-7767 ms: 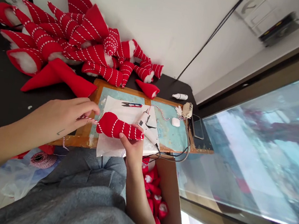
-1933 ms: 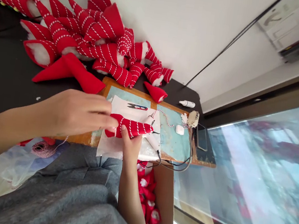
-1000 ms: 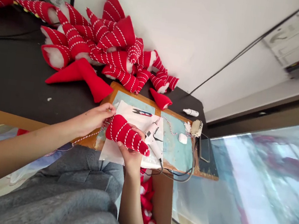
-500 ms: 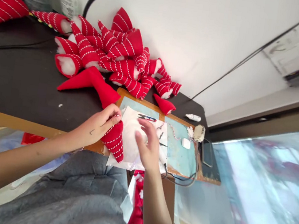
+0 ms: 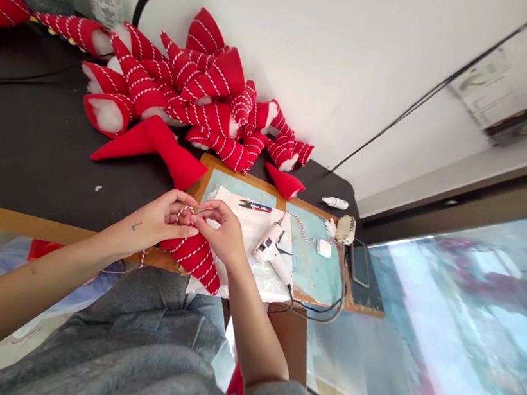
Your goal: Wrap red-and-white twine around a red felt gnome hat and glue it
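Observation:
A red felt cone [image 5: 197,260] wound with red-and-white twisted cord [image 5: 185,213] lies with its tip toward my lap, over the near edge of the board. My left hand [image 5: 164,217] pinches the cord at the cone's wide end. My right hand [image 5: 223,231] meets it there, its thumb and fingers closed on the same cord; the fingers partly hide the cone's opening. Right of my hands, a white glue gun [image 5: 275,254] rests on a white sheet [image 5: 229,201]. Behind it are thread snips [image 5: 255,206].
A pile of cord-wrapped red cones [image 5: 186,83] lies against the wall, with plain red felt cones [image 5: 154,144] in front. On the right are a cord length [image 5: 301,225], a small white case [image 5: 323,248], a white tube [image 5: 335,202], a phone [image 5: 360,265] and cables [image 5: 325,316].
My right hand has moved left from above the sheet to the cone's wide end and closed on the cord beside my left hand. The glue gun is now uncovered.

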`<state>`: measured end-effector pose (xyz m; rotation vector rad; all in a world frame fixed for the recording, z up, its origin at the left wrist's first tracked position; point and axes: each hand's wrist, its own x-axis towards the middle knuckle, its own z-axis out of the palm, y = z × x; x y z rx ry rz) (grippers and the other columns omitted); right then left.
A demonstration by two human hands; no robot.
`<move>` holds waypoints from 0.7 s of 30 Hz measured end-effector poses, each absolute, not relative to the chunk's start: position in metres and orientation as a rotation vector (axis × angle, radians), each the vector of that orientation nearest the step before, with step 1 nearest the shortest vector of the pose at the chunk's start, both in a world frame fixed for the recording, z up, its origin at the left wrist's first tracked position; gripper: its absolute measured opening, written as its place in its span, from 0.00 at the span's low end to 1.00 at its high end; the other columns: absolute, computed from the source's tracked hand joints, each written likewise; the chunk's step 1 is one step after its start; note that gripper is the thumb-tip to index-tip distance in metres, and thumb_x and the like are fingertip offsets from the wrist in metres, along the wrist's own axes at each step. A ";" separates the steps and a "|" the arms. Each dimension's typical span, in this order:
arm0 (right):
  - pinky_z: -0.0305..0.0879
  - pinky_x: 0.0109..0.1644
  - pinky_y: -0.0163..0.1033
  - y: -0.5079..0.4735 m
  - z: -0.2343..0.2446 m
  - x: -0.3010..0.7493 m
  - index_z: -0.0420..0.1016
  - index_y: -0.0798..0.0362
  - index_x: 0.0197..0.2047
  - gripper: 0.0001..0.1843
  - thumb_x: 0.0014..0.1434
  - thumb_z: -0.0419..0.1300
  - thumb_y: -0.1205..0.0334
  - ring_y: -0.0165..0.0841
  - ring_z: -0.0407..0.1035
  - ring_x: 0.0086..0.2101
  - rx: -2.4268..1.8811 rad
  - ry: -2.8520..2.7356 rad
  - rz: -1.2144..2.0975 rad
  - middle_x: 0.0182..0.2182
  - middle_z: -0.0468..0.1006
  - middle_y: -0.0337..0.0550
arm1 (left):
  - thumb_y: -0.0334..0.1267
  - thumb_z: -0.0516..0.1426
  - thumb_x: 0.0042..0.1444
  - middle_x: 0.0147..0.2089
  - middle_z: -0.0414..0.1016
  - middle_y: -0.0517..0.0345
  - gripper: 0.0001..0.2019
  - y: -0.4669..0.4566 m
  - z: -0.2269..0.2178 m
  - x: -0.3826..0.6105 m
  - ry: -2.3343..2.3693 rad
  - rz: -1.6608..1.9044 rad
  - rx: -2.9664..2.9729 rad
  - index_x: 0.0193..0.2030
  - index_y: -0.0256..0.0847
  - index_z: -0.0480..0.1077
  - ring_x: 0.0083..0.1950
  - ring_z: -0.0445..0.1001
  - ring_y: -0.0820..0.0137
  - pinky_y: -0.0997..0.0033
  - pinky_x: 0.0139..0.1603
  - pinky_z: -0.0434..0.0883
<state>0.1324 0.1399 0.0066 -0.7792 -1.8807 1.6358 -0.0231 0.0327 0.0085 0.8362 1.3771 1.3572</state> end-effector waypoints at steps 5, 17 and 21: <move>0.74 0.52 0.42 0.144 0.019 0.129 0.77 0.47 0.44 0.22 0.51 0.78 0.49 0.34 0.80 0.37 -0.764 -1.913 1.736 0.32 0.83 0.34 | 0.39 0.75 0.44 0.35 0.78 0.65 0.31 0.034 0.009 -0.026 1.327 1.389 0.896 0.53 0.46 0.69 0.39 0.79 0.66 0.66 0.43 0.77; 0.74 0.58 0.45 0.132 0.026 0.143 0.79 0.45 0.42 0.06 0.62 0.71 0.57 0.36 0.80 0.42 -0.670 -1.882 1.334 0.37 0.84 0.38 | 0.45 0.75 0.44 0.37 0.78 0.63 0.29 0.031 0.011 -0.025 1.455 1.466 0.810 0.51 0.46 0.71 0.39 0.79 0.64 0.63 0.44 0.78; 0.74 0.60 0.45 0.136 0.022 0.144 0.78 0.45 0.44 0.06 0.65 0.69 0.58 0.36 0.79 0.43 -0.610 -1.915 1.357 0.39 0.83 0.37 | 0.46 0.76 0.43 0.36 0.77 0.64 0.30 0.030 0.008 -0.025 1.417 1.461 0.792 0.51 0.45 0.71 0.40 0.79 0.65 0.63 0.47 0.77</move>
